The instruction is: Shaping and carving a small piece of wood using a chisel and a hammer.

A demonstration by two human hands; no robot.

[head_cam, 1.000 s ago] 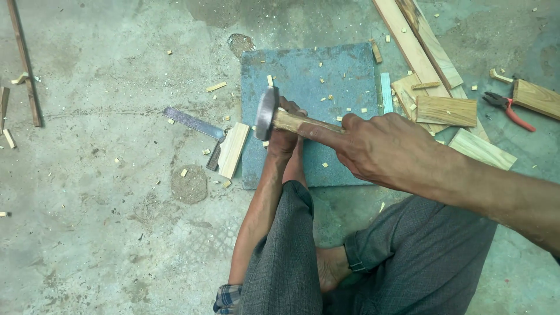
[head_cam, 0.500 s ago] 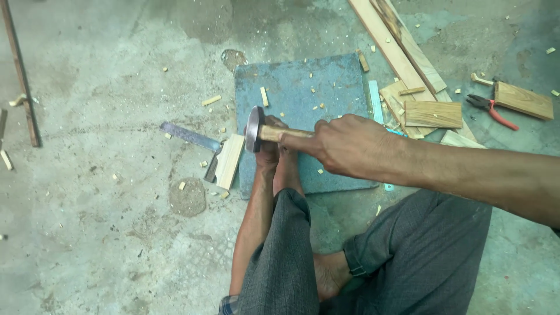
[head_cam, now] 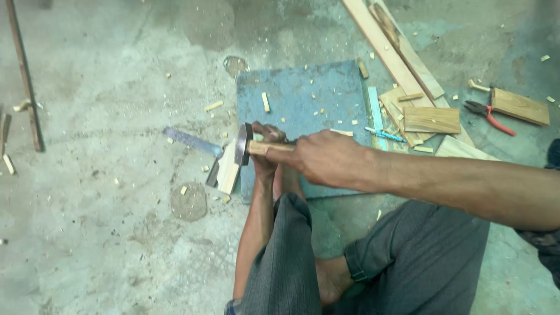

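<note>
Both hands meet at the left edge of a blue board lying on a concrete floor. The right hand is clamped around the wooden handle of a hammer, whose metal head hangs just beside and above the left hand. That left hand sits directly under the hammer handle, its fingers curled down against the board's edge; what it grips is hidden by the hammer and the right hand, so it cannot be told whether it is clamped on anything. Just left of the hammer head, a small pale wood block lies on the floor, with a saw blade stretching away from it toward the upper left. The person sits on the floor in grey trousers, the left forearm running down between the knees and a bare foot showing below. Wood chips are scattered over the board and the concrete. Long wood planks lean across the upper right, with shorter cut pieces stacked beside them, and a blue-handled tool lies at the board's right edge. Farther right, red-handled pliers rest next to another wood piece. A thin rusty rod lies along the far left.
</note>
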